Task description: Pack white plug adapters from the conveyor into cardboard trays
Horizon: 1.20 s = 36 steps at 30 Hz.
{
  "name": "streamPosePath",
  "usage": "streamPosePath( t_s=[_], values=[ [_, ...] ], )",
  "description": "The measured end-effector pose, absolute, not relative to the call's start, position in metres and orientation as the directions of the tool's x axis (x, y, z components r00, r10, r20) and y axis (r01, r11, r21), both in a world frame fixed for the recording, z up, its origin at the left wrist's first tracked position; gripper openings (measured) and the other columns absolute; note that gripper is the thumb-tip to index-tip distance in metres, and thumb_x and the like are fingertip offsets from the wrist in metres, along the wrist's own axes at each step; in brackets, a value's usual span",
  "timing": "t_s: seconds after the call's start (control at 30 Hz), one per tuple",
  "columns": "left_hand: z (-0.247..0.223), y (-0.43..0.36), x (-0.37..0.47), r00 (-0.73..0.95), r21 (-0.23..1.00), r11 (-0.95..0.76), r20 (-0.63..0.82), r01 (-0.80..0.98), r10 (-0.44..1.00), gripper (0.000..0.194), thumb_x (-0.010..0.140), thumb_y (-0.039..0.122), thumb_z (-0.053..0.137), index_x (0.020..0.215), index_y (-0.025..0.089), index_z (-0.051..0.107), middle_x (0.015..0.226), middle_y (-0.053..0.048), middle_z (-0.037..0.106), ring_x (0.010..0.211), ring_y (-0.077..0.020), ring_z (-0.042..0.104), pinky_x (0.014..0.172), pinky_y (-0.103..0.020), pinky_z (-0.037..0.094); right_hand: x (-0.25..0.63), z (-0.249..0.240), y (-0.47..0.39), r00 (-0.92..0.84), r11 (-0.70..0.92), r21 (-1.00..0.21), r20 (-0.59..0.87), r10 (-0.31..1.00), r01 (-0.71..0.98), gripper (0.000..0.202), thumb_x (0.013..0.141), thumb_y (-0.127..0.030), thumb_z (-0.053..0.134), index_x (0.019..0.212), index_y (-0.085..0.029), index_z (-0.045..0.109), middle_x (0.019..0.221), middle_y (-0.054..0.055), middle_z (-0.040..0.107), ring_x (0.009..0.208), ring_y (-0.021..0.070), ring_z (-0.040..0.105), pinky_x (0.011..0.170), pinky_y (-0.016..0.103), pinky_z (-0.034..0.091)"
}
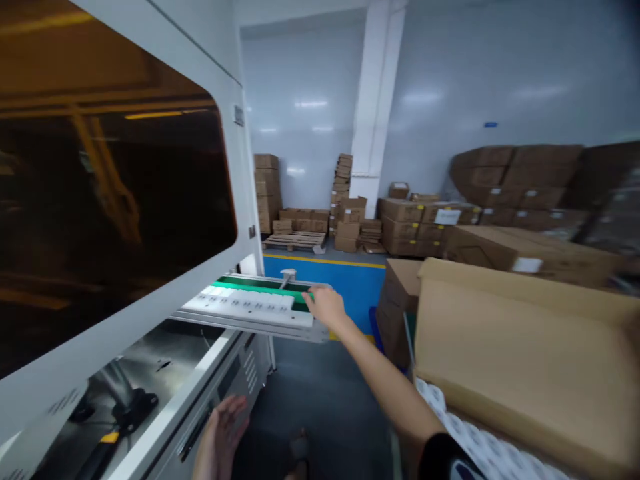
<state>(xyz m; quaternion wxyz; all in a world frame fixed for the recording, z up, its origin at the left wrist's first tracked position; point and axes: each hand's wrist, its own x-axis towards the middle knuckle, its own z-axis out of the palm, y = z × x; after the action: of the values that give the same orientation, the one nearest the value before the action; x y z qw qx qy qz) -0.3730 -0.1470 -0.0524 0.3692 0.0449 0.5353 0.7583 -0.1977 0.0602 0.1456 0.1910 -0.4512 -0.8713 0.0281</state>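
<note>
My right hand (326,308) reaches over the outer end of a short conveyor with a green belt (270,291). Its thumb and fingers are a little apart and bent over the belt, and I see nothing held in them. Just left of the fingertips, a row of small white blocks (250,298) with dark marks lies along the conveyor. Each block's exact kind is too small to make out. Lower down, my left hand (227,427) is raised beside the machine's lower cabinet, fingers extended and holding nothing.
A large white machine (233,167) with an amber window (165,187) stands at left. On the right is an open cardboard box (520,347) with white trays or packed pieces (480,440) inside. Stacked cartons (415,223) and a wooden pallet (295,240) stand along the far wall.
</note>
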Motion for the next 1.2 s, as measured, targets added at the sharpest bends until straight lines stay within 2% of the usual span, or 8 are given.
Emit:
streamPosePath(
  t_s=[0.13, 0.23, 0.3, 0.5, 0.63, 0.73, 0.97, 1.2],
  values=[
    [-0.045, -0.156, -0.338, -0.619, 0.86, -0.101, -0.274, -0.5, 0.736, 0.057, 0.057, 0.066, 0.066, 0.092, 0.022, 0.062, 0.093, -0.007, 0.067, 0.105, -0.0305, 0.057, 0.085, -0.043, 0.048, -0.07, 0.16, 0.034, -0.203, 0.245, -0.189, 0.218, 0.955, 0.951, 0.046, 0.092, -0.051, 0.033, 0.113, -0.017, 0.055, 0.102, 0.017, 0.065, 0.097, 0.0309, 0.061, 0.079, 0.042, 0.045],
    [-0.034, -0.162, -0.304, -0.513, 0.851, -0.098, -0.216, -0.516, 0.831, 0.053, 0.059, 0.059, 0.07, 0.095, 0.02, 0.062, 0.09, -0.005, 0.067, 0.089, -0.0211, 0.06, 0.076, -0.032, 0.049, 0.01, 0.134, 0.009, 0.063, -0.057, -0.118, 0.047, 0.997, 0.991, 0.042, 0.09, -0.042, 0.043, 0.118, -0.011, 0.05, 0.11, 0.022, 0.062, 0.104, 0.0325, 0.059, 0.084, 0.043, 0.043],
    [-0.028, -0.164, -0.282, -0.453, 0.859, -0.096, -0.168, -0.503, 0.875, 0.048, 0.065, 0.053, 0.07, 0.098, 0.019, 0.062, 0.092, -0.006, 0.067, 0.087, -0.0189, 0.06, 0.076, -0.029, 0.049, 0.04, 0.106, -0.004, 0.157, -0.162, -0.092, -0.062, 0.986, 0.982, 0.046, 0.087, -0.042, 0.049, 0.119, -0.009, 0.049, 0.111, 0.022, 0.061, 0.107, 0.0323, 0.058, 0.086, 0.042, 0.043],
    [-0.015, -0.171, -0.237, -0.317, 0.88, -0.043, -0.124, -0.473, 0.94, 0.045, 0.071, 0.05, 0.068, 0.1, 0.017, 0.061, 0.091, -0.007, 0.067, 0.084, -0.0178, 0.061, 0.075, -0.029, 0.048, 0.038, 0.053, -0.004, 0.258, -0.296, -0.215, -0.185, 0.948, 0.931, 0.071, 0.08, -0.055, 0.057, 0.129, -0.007, 0.04, 0.117, 0.023, 0.058, 0.114, 0.0312, 0.055, 0.088, 0.039, 0.042],
    [-0.013, -0.179, -0.229, -0.268, 0.888, -0.025, -0.112, -0.459, 0.957, 0.046, 0.07, 0.05, 0.07, 0.101, 0.017, 0.061, 0.091, -0.007, 0.067, 0.082, -0.0171, 0.061, 0.074, -0.027, 0.049, 0.035, 0.049, 0.003, 0.317, -0.377, -0.283, -0.237, 0.919, 0.882, 0.068, 0.082, -0.056, 0.053, 0.128, -0.008, 0.039, 0.119, 0.024, 0.057, 0.115, 0.0297, 0.054, 0.088, 0.038, 0.043],
    [-0.016, -0.185, -0.23, -0.316, 0.897, -0.032, -0.121, -0.44, 0.941, 0.047, 0.069, 0.05, 0.071, 0.101, 0.017, 0.062, 0.09, -0.007, 0.067, 0.081, -0.0163, 0.062, 0.072, -0.026, 0.049, 0.042, 0.046, 0.003, 0.316, -0.39, -0.321, -0.259, 0.913, 0.863, 0.066, 0.083, -0.053, 0.053, 0.128, -0.008, 0.038, 0.121, 0.023, 0.056, 0.117, 0.0288, 0.053, 0.088, 0.038, 0.043],
    [-0.019, -0.184, -0.225, -0.323, 0.901, -0.028, -0.126, -0.433, 0.938, 0.045, 0.069, 0.05, 0.071, 0.098, 0.017, 0.062, 0.089, -0.006, 0.068, 0.08, -0.0162, 0.061, 0.073, -0.026, 0.048, 0.043, 0.04, 0.012, 0.309, -0.403, -0.306, -0.312, 0.898, 0.862, 0.076, 0.071, -0.045, 0.068, 0.13, -0.01, 0.034, 0.121, 0.022, 0.056, 0.119, 0.0293, 0.051, 0.09, 0.039, 0.041],
    [-0.032, -0.168, -0.16, -0.019, 0.956, 0.15, -0.16, -0.25, 0.987, 0.039, 0.08, 0.046, 0.062, 0.109, 0.02, 0.062, 0.115, -0.012, 0.062, 0.102, -0.0232, 0.058, 0.08, -0.03, 0.044, 0.039, 0.039, 0.013, 0.337, -0.429, -0.279, -0.323, 0.884, 0.859, 0.075, 0.071, -0.044, 0.066, 0.129, -0.011, 0.032, 0.118, 0.022, 0.056, 0.116, 0.0299, 0.053, 0.085, 0.041, 0.044]
  ],
)
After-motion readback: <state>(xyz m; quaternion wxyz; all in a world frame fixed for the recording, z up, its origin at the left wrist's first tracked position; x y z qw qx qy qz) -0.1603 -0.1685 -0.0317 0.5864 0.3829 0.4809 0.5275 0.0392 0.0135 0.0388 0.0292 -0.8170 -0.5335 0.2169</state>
